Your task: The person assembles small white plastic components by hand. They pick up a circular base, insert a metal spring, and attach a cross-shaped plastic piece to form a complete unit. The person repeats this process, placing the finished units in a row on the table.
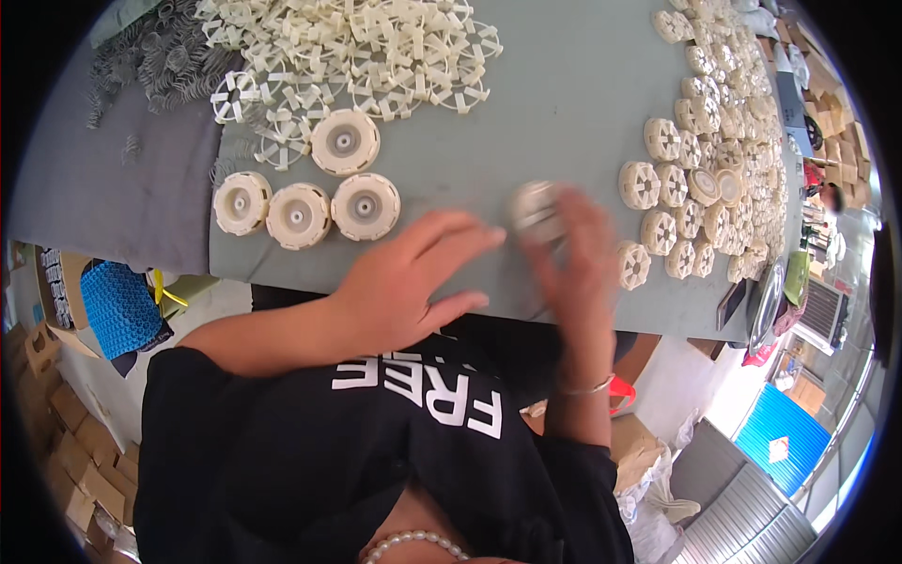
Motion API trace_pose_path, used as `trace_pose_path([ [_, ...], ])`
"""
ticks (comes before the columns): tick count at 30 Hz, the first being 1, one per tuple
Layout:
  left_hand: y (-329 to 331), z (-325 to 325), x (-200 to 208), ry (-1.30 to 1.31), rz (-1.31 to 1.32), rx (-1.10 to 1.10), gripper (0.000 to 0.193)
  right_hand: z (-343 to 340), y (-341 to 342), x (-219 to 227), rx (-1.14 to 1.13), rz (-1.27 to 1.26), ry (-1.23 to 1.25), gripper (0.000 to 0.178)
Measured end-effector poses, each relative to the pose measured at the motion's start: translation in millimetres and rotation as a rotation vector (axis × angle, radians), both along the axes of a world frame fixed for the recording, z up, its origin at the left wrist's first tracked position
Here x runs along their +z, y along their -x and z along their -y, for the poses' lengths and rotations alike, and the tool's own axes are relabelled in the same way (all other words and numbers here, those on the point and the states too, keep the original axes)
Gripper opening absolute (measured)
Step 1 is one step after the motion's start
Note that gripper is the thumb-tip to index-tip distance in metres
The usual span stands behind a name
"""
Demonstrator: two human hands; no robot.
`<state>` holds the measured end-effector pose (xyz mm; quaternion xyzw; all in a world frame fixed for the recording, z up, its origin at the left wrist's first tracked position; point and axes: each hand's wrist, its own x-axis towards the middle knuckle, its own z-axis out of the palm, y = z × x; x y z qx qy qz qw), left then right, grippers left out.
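My right hand [578, 258] grips a round cream plastic cap-like part [536, 209] just above the table, a little blurred by motion. My left hand [404, 268] hovers to its left with thumb and fingers apart, holding nothing. Beyond the left hand sit several round cream plastic housings [365, 206] with a hollow middle, their open faces up. Behind them lies a large heap of cream spoked plastic rings [357, 52]. Grey coiled springs [174, 56] are piled at the far left.
Rows of slotted round cream parts [658, 232] fill the right side of the grey-green table [554, 85]. A phone [731, 305] and a metal tray [767, 305] lie at its right edge. Cardboard boxes [89, 470] stand on the floor at left, near a blue woven item [122, 305].
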<state>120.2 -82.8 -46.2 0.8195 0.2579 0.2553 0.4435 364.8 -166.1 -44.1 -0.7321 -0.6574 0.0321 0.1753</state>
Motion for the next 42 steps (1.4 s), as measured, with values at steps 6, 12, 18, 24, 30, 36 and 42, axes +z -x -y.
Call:
trace_pose_path([
  [6, 46, -7, 24, -0.096, -0.342, 0.199, 0.07, -94, -5, -1, 0.077, -0.123, -0.251, 0.054],
  [12, 39, -6, 20, -0.091, -0.445, 0.219, 0.072, -142, 32, -6, 0.142, -0.401, -0.182, 0.023],
  [18, 16, -7, -2, -0.052, -0.143, -0.104, 0.071, -56, -7, 10, -0.235, -0.98, 0.123, 0.025],
  [24, 1, -4, -15, -0.04, -0.087, 0.016, 0.076, -15, 1, 9, -0.334, -0.294, -0.041, 0.049],
  [30, 7, -10, -12, 0.111, -0.114, -0.012, 0.081, -14, -31, 7, -0.189, -0.611, 0.123, 0.06],
  [36, 10, -14, -15, 0.146, -0.065, -0.026, 0.083, -24, -40, 24, -0.036, -0.521, 0.199, 0.063],
  [42, 10, -15, -16, 0.188, -0.043, -0.025, 0.082, -16, -42, 21, -0.274, -0.155, -0.029, 0.063],
])
